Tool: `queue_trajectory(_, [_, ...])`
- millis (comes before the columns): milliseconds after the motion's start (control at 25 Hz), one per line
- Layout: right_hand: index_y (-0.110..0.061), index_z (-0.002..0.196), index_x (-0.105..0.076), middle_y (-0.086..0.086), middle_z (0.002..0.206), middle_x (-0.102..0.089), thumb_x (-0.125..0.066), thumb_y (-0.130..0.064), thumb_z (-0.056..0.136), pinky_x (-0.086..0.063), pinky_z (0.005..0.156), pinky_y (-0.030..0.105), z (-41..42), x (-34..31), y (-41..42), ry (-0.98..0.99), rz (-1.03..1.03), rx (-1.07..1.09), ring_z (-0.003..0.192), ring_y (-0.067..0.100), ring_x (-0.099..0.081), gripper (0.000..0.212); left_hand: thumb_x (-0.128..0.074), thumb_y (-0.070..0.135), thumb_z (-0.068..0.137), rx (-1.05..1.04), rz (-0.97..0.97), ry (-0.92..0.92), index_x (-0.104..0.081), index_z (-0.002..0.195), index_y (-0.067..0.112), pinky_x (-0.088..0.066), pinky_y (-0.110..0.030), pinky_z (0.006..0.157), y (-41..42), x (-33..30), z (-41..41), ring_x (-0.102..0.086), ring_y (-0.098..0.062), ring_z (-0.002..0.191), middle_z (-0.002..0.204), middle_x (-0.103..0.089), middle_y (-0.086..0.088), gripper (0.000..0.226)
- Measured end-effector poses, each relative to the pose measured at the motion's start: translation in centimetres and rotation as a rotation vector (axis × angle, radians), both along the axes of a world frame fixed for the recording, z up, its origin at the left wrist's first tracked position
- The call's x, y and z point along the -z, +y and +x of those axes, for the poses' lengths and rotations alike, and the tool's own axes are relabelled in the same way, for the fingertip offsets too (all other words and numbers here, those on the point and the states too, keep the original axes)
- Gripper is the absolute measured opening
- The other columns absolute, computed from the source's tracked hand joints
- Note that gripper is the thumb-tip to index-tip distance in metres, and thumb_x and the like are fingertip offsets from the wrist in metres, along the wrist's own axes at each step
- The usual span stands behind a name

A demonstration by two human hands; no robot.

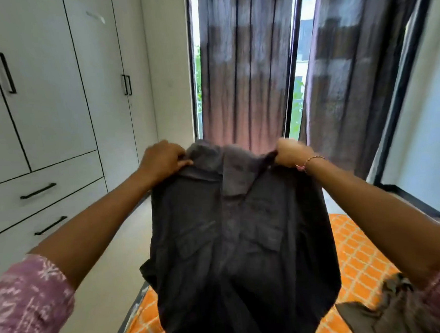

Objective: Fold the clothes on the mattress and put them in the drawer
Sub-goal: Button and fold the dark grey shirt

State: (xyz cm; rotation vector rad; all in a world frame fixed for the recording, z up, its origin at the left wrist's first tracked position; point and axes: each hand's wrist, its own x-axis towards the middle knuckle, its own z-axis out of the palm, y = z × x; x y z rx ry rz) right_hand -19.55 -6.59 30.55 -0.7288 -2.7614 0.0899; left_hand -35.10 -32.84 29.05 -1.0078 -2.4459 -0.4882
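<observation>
Held shirt (238, 237) up at 12, over mattress (358, 255) edge. Left hand (162, 161) pinched one shoulder, right hand (291, 153) clenched on the other; collar between them, two chest pockets facing in. Hem hung down at 6, below view. Second garment (382, 311) lay crumpled at 4 on mattress, unfolded. Drawers (39, 194) sat at 9, both closed. Risks, judged: hem could drag or bunch when laid flat, causing crooked fold; sleeves seemed tucked behind, could trap inside fold; closed drawers would need a free hand, so folded shirt could slump if carried one-handed.
</observation>
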Motion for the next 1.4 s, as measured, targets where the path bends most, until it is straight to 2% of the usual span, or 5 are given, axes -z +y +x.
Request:
queue_trajectory(120, [-0.007, 0.104, -0.069, 0.023, 0.100, -0.066, -0.060, -0.022, 0.087, -0.046, 0.071, 0.039, 0.3, -1.3, 1.8, 0.504, 0.113, 0.029, 0.095, 0.041, -0.061, 0.024, -0.063, 0.053, 0.083, 0.011, 0.300, 0.048, -0.045, 0.052, 0.017, -0.031, -0.026, 0.055, -0.4, -1.6, 0.1, -0.044, -0.017, 0.055, 0.054, -0.047, -0.001, 0.050])
queue_trajectory(240, [-0.008, 0.108, -0.068, 0.022, 0.107, -0.064, -0.055, -0.016, 0.088, -0.048, 0.079, 0.040, 0.9, -1.4, 2.8, 0.204, 0.112, 0.047, 0.099, 0.040, -0.061, 0.025, -0.066, 0.035, 0.086, 0.062, -0.187, -0.090, -0.067, 0.080, 0.014, -0.040, -0.027, 0.065, -0.9, -1.7, 1.3, -0.055, -0.020, 0.075, 0.079, -0.064, -0.007, 0.022])
queue_trajectory(720, [-0.004, 0.101, -0.064, 0.025, 0.098, -0.065, -0.043, 0.000, 0.087, -0.049, 0.072, 0.042, 1.9, -3.7, 4.5, 0.610, 0.213, 0.183, 0.090, 0.045, -0.061, 0.025, -0.047, 0.013, 0.090, -0.209, 0.324, 0.164, -0.066, 0.102, 0.005, -0.044, -0.040, 0.078, -0.6, -3.9, 0.7, -0.061, -0.040, 0.089, 0.094, -0.066, -0.022, 0.024])
queue_trajectory(1200, [0.004, 0.117, -0.057, 0.030, 0.119, -0.057, -0.044, -0.006, 0.092, -0.046, 0.089, 0.048, 3.5, 2.0, 4.9, 0.378, 0.073, 0.359, 0.110, 0.046, -0.055, 0.030, -0.040, 0.011, 0.096, -0.309, -0.019, -0.017, -0.064, 0.107, 0.006, -0.044, -0.036, 0.076, 0.0, 1.0, 2.1, -0.062, -0.034, 0.094, 0.103, -0.063, -0.016, 0.027])
queue_trajectory(1400, [-0.002, 0.133, -0.048, 0.014, 0.135, -0.053, -0.035, -0.012, 0.099, -0.056, 0.053, 0.026, 2.6, 3.6, 4.4, 0.600, -1.009, 0.234, 0.121, 0.031, -0.054, 0.038, -0.039, 0.016, 0.098, -0.453, 0.085, -0.492, -0.060, 0.115, 0.002, -0.045, -0.030, 0.079, 0.7, 2.4, 3.5, -0.063, -0.028, 0.103, 0.108, -0.065, -0.012, 0.030])
